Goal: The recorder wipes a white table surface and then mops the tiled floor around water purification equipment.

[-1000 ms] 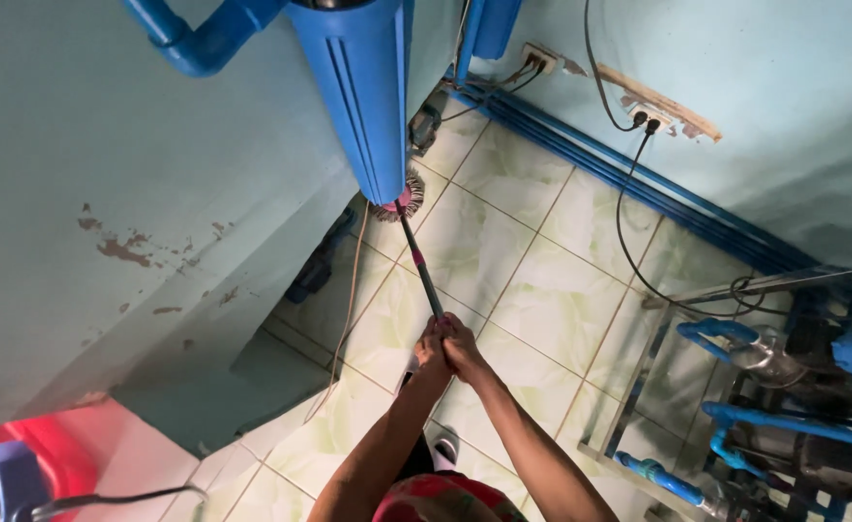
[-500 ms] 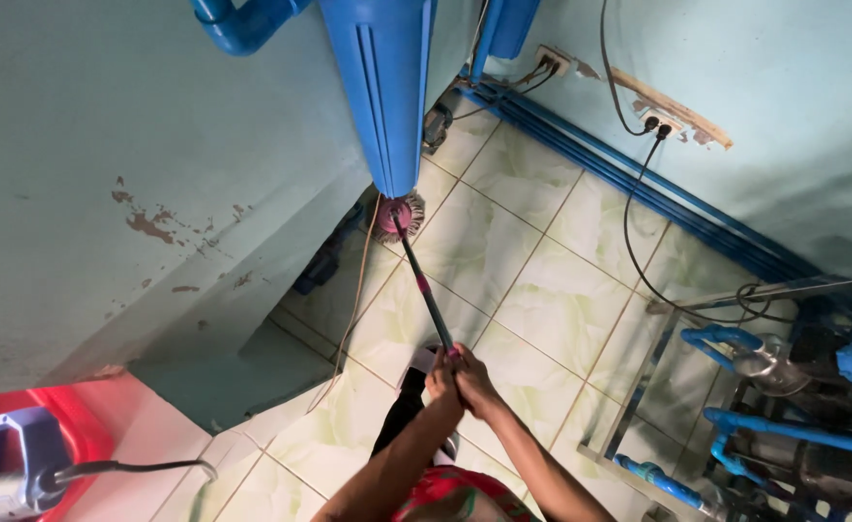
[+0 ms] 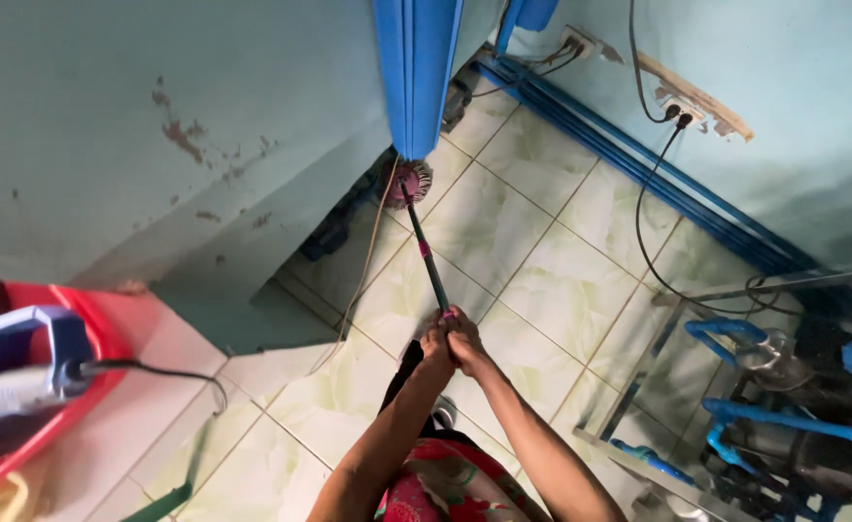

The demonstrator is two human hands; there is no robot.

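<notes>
Head view, looking steeply down at a pale green tiled floor (image 3: pixel 532 280).

Both hands grip the near end of a long thin pole (image 3: pixel 426 256), a cleaning tool with a dark shaft and a pink band partway along. Left hand (image 3: pixel 436 340) and right hand (image 3: pixel 467 340) sit pressed together, touching, fingers of each curled tight around the shaft's pink end. No gap shows between fingers and pole.

Long axis of the pole: runs from the hands up and slightly leftward in the picture, away from the person. Far end points at the base of the blue vertical column (image 3: pixel 416 68). That end carries a round pinkish brush head (image 3: pixel 409 181), bristly, sitting just below the column's bottom edge and close to the floor by the wall corner. Whether the head touches the column, cannot tell.

Around it:
- Grey-green wall (image 3: pixel 155 126) on the left, paint chipped in brown patches.
- Blue pipes (image 3: pixel 639 159) run along the floor at the foot of the far wall.
- Black cable (image 3: pixel 644 203) hangs from a wall socket strip (image 3: pixel 682 92) down to the floor.
- Red tub (image 3: pixel 107 338) at lower left, a blue-handled item lying in it.
- Metal frame with blue fittings (image 3: pixel 745 416) at lower right, well apart from the pole.
</notes>
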